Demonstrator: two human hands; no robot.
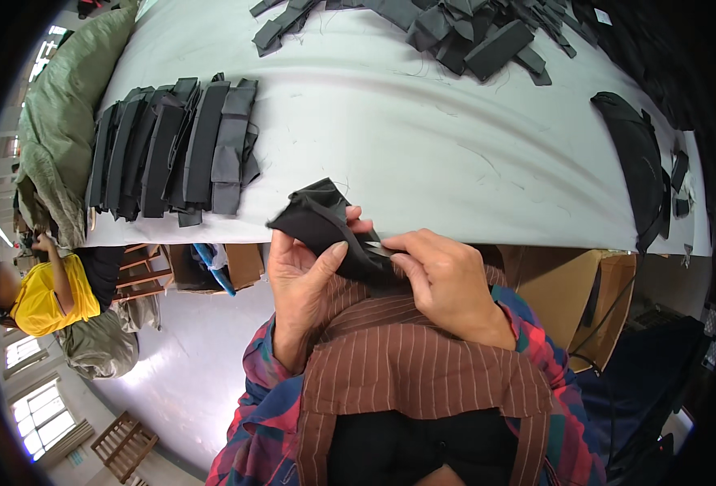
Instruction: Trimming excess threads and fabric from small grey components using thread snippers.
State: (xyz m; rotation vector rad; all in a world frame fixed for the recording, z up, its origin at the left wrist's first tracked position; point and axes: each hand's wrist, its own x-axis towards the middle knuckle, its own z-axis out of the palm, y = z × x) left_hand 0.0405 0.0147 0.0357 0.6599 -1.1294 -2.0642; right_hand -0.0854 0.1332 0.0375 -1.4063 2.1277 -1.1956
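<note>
A folded black fabric piece [317, 223] is held up at the table's near edge. My left hand [301, 271] is closed on it, thumb on the near side and fingers behind. From the right, my right hand [447, 279] meets the cloth with thumb and forefinger pinched. A small silvery metal tool [380, 248] with a thin tip pokes out of that pinch against the fabric; the rest of it is hidden by my fingers, so its exact kind does not show.
Left on the white-covered table [374, 138] lies a row of dark fabric strips [172, 150]. A loose heap of similar pieces [471, 36] is at the far side. A black curved item [629, 162] lies right. Cardboard boxes [556, 292] stand below; a person in yellow [54, 296] is far left.
</note>
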